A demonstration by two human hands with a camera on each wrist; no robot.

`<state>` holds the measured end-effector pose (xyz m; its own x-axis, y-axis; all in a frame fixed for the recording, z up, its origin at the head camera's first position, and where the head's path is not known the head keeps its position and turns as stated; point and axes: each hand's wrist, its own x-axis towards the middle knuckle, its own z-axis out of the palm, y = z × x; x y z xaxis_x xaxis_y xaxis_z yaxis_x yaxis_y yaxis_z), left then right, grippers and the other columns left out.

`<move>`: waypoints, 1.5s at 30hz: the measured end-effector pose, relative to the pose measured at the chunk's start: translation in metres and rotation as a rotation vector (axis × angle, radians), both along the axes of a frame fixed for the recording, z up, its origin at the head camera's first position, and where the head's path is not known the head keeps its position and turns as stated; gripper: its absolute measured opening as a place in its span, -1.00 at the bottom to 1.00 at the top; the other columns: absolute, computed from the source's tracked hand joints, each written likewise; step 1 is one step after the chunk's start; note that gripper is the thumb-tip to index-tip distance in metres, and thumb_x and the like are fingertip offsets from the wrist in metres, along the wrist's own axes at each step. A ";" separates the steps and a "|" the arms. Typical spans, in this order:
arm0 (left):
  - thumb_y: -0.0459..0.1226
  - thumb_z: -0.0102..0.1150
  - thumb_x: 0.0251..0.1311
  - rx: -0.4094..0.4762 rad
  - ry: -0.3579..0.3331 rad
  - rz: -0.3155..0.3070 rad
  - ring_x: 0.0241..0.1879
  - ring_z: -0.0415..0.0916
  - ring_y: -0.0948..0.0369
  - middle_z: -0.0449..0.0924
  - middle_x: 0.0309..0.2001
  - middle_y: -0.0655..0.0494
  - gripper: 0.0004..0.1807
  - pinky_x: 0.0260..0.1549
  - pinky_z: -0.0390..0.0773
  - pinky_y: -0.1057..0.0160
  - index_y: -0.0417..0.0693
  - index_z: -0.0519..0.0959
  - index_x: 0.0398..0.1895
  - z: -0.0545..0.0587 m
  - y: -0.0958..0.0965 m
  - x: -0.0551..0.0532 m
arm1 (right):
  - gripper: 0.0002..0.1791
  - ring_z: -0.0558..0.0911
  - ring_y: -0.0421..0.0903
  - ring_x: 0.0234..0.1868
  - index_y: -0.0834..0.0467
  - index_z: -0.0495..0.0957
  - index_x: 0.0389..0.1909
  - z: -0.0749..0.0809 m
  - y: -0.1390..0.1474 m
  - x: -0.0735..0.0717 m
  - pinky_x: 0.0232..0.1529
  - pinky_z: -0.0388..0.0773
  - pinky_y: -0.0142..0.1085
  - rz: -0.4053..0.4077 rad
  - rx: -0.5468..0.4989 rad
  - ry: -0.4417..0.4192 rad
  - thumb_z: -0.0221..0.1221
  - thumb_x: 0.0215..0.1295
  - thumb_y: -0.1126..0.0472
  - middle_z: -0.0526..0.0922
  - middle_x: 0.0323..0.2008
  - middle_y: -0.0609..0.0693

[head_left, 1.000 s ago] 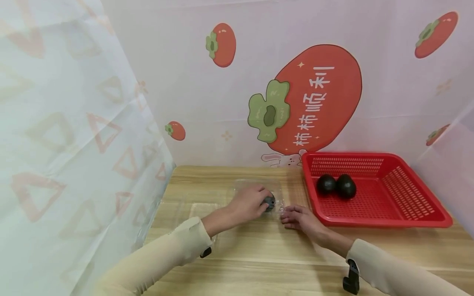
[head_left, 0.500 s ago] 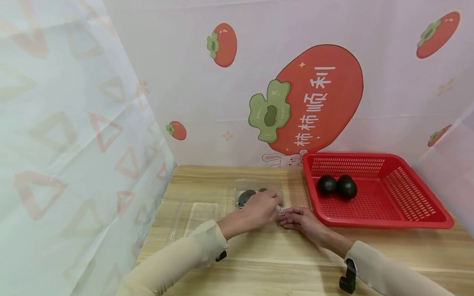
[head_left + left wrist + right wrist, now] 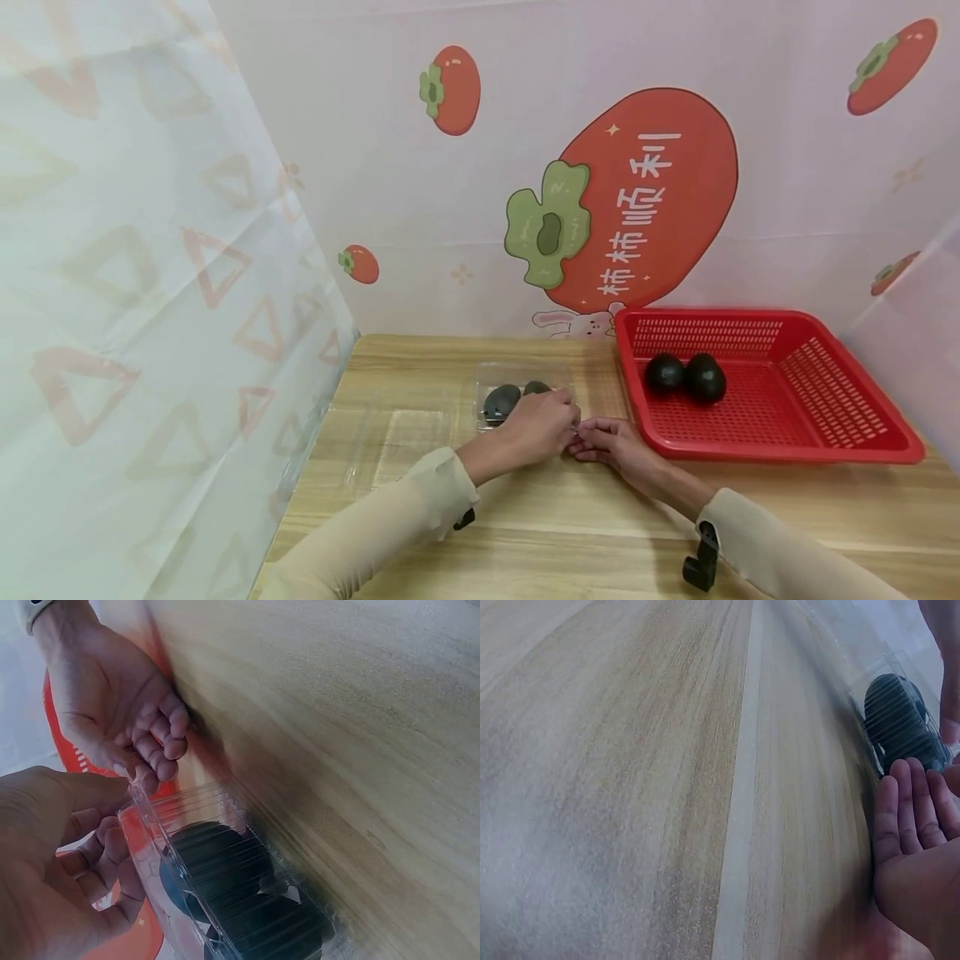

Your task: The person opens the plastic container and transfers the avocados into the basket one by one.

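L hand (image 3: 536,430) pinches clear box (image 3: 523,367) corner, R hand (image 3: 618,448) fingers together there, grip unclear; red basket (image 3: 780,452) w/ dk fruit (image 3: 705,380) nr R, clear tray (image 3: 408,433) L.

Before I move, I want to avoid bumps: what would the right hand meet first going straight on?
Probably the clear box at its nearest corner, though the left hand is close and depth unclear.

Two cream-sleeved arms (image 3: 397,523) slant toward the far edge of a pale wood-grain desk (image 3: 600,533), left hand (image 3: 536,427) and right hand (image 3: 615,447) both pinching, fingertips just beside each other.
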<state>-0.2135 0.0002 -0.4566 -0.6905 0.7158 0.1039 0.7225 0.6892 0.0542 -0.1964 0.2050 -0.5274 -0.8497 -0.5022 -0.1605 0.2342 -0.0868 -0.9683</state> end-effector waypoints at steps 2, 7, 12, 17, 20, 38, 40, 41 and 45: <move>-0.21 0.35 0.36 -0.007 0.010 0.000 -0.28 0.59 0.30 0.61 -0.23 0.23 -0.92 -0.41 0.57 0.35 0.15 0.79 -0.29 -0.001 0.001 0.000 | -0.77 0.74 -0.14 -0.01 0.19 0.65 -0.06 0.000 0.000 0.000 0.10 0.69 -0.27 -0.004 0.000 0.001 -0.01 0.65 0.34 0.75 -0.11 -0.02; -0.22 0.36 0.34 -0.012 0.036 0.007 -0.29 0.58 0.27 0.58 -0.28 0.22 -0.91 -0.46 0.55 0.32 0.13 0.74 -0.36 -0.001 0.003 0.000 | -0.78 0.75 -0.16 -0.05 0.15 0.65 -0.12 0.001 -0.002 0.000 0.08 0.69 -0.28 -0.021 0.006 -0.012 0.02 0.62 0.36 0.75 -0.14 -0.04; -0.22 0.33 0.38 -0.008 0.083 0.009 -0.31 0.60 0.25 0.58 -0.29 0.20 -0.88 -0.49 0.58 0.30 0.10 0.74 -0.36 -0.002 0.004 0.003 | -0.77 0.74 -0.17 -0.07 0.16 0.66 -0.13 0.000 -0.003 -0.001 0.07 0.70 -0.30 -0.028 0.007 -0.009 0.02 0.61 0.38 0.76 -0.16 -0.05; -0.22 0.30 0.38 -0.003 0.119 0.008 -0.36 0.62 0.23 0.58 -0.30 0.18 -0.85 -0.51 0.59 0.28 0.07 0.74 -0.39 -0.005 0.006 0.003 | -0.77 0.74 -0.18 -0.08 0.15 0.66 -0.13 -0.001 -0.004 0.000 0.07 0.69 -0.30 -0.033 0.013 -0.005 0.02 0.62 0.37 0.75 -0.16 -0.05; -0.25 0.29 0.37 0.001 0.112 0.011 -0.40 0.61 0.22 0.59 -0.32 0.17 -0.83 -0.53 0.58 0.27 0.05 0.72 -0.43 -0.006 0.006 0.002 | -0.76 0.74 -0.19 -0.08 0.14 0.66 -0.14 -0.001 -0.003 0.001 0.07 0.69 -0.30 -0.033 0.012 -0.004 0.01 0.62 0.36 0.75 -0.16 -0.06; -0.36 0.29 0.27 0.107 0.006 0.014 -0.50 0.51 0.28 0.60 -0.33 0.20 -0.82 -0.59 0.48 0.36 0.06 0.72 -0.47 -0.009 0.005 -0.002 | -0.76 0.75 -0.19 -0.05 0.22 0.69 0.01 0.002 -0.004 0.002 0.10 0.68 -0.30 -0.047 0.020 -0.003 0.06 0.67 0.25 0.78 -0.12 -0.07; -0.37 0.31 0.24 0.115 0.000 0.019 -0.48 0.52 0.30 0.61 -0.32 0.22 -0.83 -0.58 0.48 0.38 0.08 0.73 -0.47 -0.010 0.006 -0.002 | -0.77 0.75 -0.20 -0.06 0.22 0.69 0.00 0.002 -0.005 0.002 0.09 0.68 -0.30 -0.058 0.018 -0.006 0.06 0.66 0.27 0.78 -0.12 -0.08; -0.37 0.32 0.22 0.119 -0.005 0.020 -0.48 0.52 0.31 0.61 -0.32 0.23 -0.83 -0.57 0.47 0.39 0.09 0.73 -0.47 -0.010 0.006 -0.002 | -0.77 0.75 -0.20 -0.06 0.22 0.69 -0.01 0.002 -0.006 0.002 0.08 0.69 -0.30 -0.064 0.017 -0.010 0.06 0.65 0.28 0.78 -0.12 -0.08; -0.38 0.37 0.16 0.131 -0.005 0.023 -0.47 0.50 0.33 0.59 -0.34 0.27 -0.82 -0.57 0.45 0.43 0.12 0.72 -0.50 -0.011 0.006 -0.003 | -0.79 0.74 -0.20 -0.09 0.18 0.70 -0.10 0.002 -0.007 0.002 0.06 0.69 -0.31 -0.085 0.017 -0.027 0.07 0.63 0.31 0.77 -0.16 -0.08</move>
